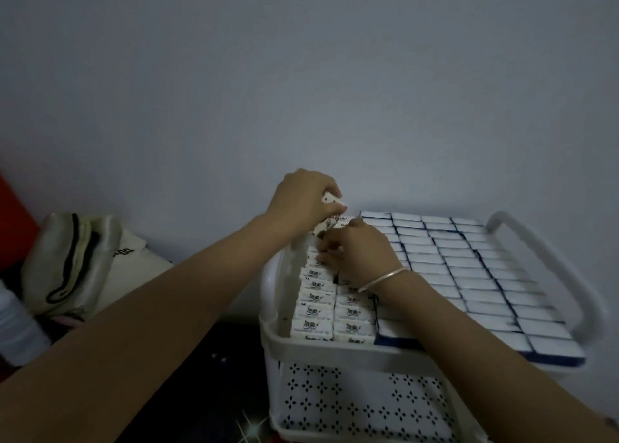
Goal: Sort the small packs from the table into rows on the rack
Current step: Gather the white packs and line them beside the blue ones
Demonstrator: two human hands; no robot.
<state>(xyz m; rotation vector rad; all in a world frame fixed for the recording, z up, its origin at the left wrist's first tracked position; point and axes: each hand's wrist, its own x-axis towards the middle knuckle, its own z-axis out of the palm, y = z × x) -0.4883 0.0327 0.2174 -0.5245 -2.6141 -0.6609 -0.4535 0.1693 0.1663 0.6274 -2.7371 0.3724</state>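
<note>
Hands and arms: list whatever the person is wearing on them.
The left hand and right hand are ungloved. Both forearms are uncovered, with no sleeve in view up to the frame's edge. The only thing worn is a thin, plain silver-coloured bangle round the right wrist. No watch shows.

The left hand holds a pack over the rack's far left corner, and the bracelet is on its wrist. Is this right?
No. In the head view the right hand wears the bracelet; the left hand does hold a pack over the far left corner of the rack.
</note>
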